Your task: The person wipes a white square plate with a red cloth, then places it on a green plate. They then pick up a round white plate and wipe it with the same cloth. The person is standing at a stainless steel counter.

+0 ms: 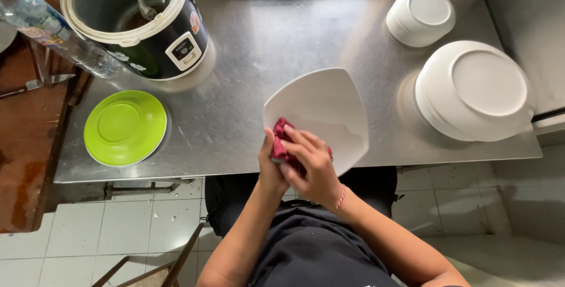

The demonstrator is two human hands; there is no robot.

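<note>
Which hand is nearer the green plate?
Left. The left hand grips the white bowl's near edge, toward the green plate; the right hand lies beyond it, pressing the red cloth.

Square white ceramic bowl (323, 110) frame centre over steel table (265, 40); round green plastic plate (125, 127) left; black-and-white rice cooker (138, 19) upper left; stacked round white plates (474, 90) right.

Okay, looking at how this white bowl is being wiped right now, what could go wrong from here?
1. The white bowl is held partly past the steel table's front edge, over the tiled floor; a slip might break it.
2. The left hand grips only its rim while the right hand presses the red cloth, so it may twist loose.
3. The stacked white plates sit near the table's right edge; a nudge could shift them.
</note>
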